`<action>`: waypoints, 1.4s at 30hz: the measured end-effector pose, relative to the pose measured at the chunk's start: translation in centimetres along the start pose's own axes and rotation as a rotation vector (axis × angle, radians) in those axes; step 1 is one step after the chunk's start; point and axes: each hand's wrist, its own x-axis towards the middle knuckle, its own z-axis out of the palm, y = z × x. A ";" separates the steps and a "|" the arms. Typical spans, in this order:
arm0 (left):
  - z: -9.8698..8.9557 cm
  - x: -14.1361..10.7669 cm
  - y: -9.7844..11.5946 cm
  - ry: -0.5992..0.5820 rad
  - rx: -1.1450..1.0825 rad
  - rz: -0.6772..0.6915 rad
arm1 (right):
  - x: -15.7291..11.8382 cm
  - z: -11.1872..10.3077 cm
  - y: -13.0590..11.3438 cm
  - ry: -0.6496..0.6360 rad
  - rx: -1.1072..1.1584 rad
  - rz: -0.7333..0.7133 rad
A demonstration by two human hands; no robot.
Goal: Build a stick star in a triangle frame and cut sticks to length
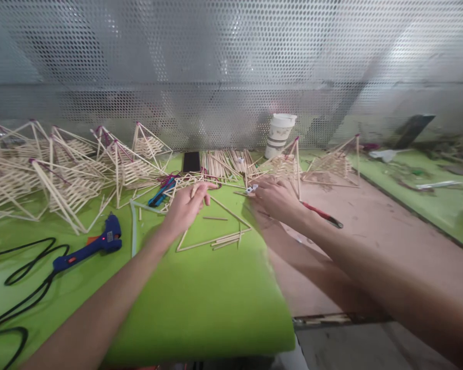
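My left hand (188, 205) is closed above the top of a triangle of thin wooden sticks (211, 242) on the green mat (200, 303). Its fingers are pinched together, and what they hold is too small to make out. Several short sticks (225, 240) lie across the triangle's lower side. Over the mat's right edge, my right hand (275, 198) reaches beside small white pieces with dark marks (252, 189); its fingertips are blurred and partly hidden. Behind both hands lies a pile of loose sticks (219, 164).
Stick pyramids (67, 177) crowd the left, with more (333, 167) at the right. A blue glue gun (88, 249) with black cable lies left. Also around are a blue cutter (162, 192), black phone (191, 162), paper cup (280, 134) and red-handled tool (321, 214).
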 end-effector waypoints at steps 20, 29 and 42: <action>2.8 -0.3 -0.8 0.091 -0.754 -0.030 | 1.4 -1.9 -10.3 0.008 0.386 -0.112; 1.9 -0.1 -1.2 0.159 -0.649 -0.110 | 1.8 0.0 -9.4 -0.075 0.109 -0.281; 1.1 -0.4 0.1 0.111 -0.607 -0.112 | -7.4 -2.6 -9.0 0.035 -0.115 -0.509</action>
